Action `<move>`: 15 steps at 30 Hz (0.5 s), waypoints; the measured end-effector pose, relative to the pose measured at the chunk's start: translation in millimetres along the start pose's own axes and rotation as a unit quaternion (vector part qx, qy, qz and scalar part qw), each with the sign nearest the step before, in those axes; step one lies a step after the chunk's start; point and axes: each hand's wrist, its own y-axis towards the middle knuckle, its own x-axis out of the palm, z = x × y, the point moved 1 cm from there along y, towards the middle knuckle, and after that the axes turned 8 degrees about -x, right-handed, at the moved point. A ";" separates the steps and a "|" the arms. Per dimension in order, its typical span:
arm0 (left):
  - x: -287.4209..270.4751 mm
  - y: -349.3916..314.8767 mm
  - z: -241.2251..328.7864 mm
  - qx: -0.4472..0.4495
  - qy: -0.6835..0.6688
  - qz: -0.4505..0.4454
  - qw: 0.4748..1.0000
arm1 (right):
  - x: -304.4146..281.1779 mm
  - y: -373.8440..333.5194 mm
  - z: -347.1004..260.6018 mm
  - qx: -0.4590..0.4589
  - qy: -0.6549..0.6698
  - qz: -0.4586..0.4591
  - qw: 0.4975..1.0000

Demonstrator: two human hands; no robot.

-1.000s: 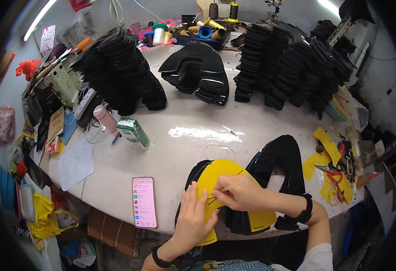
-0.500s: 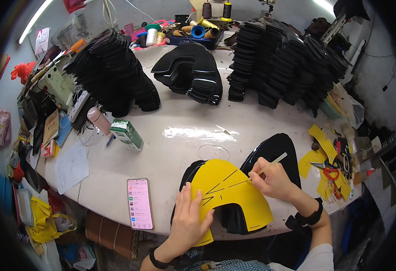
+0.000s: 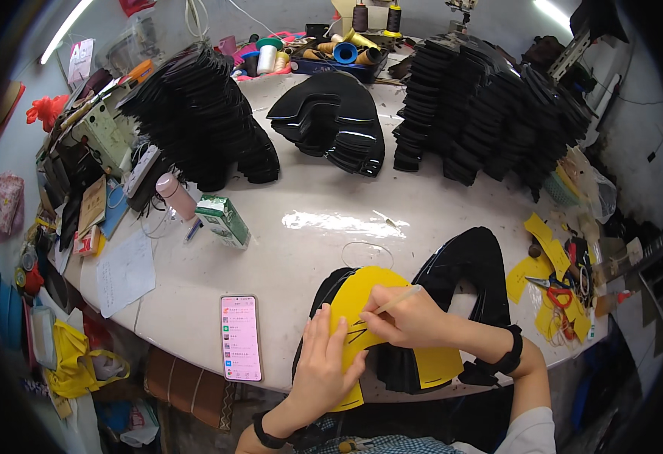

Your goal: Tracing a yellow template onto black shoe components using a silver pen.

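Note:
A yellow arch-shaped template (image 3: 363, 286) with slits cut in it lies over a stack of black arch-shaped pieces (image 3: 393, 369) at the table's near edge. My left hand (image 3: 324, 367) rests flat on the template's left side, fingers stretched out. In my right hand (image 3: 403, 321), closed in a writing grip, is a slim pale pen (image 3: 401, 298). Its tip, hidden by my fingers, is close to the slits near the template's middle. Just right of the template sits another pile of black arch pieces (image 3: 468, 253).
A phone (image 3: 241, 337) with a lit screen lies to the left. Beyond it are a green-and-white carton (image 3: 223, 221), a pink bottle (image 3: 174, 194) and a paper sheet (image 3: 125, 276). Tall black stacks (image 3: 203, 113) line the back. Scissors (image 3: 555, 291) lie among yellow scraps at right.
My right hand has moved left and inward with the pen, from the template's right part to its middle slits. My left hand stays pressed on the template. The whole view has shifted slightly.

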 end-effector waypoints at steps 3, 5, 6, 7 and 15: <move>1.6 0.7 -0.4 0.003 -0.001 -0.001 1.000 | 3.1 1.6 -2.5 -0.030 -0.009 0.012 0.999; 1.8 0.9 0.0 0.003 -0.002 -0.002 1.000 | 3.4 4.2 -7.7 -0.096 -0.038 0.020 0.994; 1.5 1.1 0.1 0.001 -0.002 -0.003 1.000 | 0.8 3.5 -7.5 -0.094 -0.039 0.021 0.995; 1.4 1.6 0.1 0.003 -0.003 -0.004 1.000 | -3.6 1.6 -5.5 -0.055 -0.055 0.011 0.997; 0.1 1.6 0.5 0.000 0.002 -0.005 1.000 | -47.8 -30.8 44.4 0.102 -0.119 0.111 0.981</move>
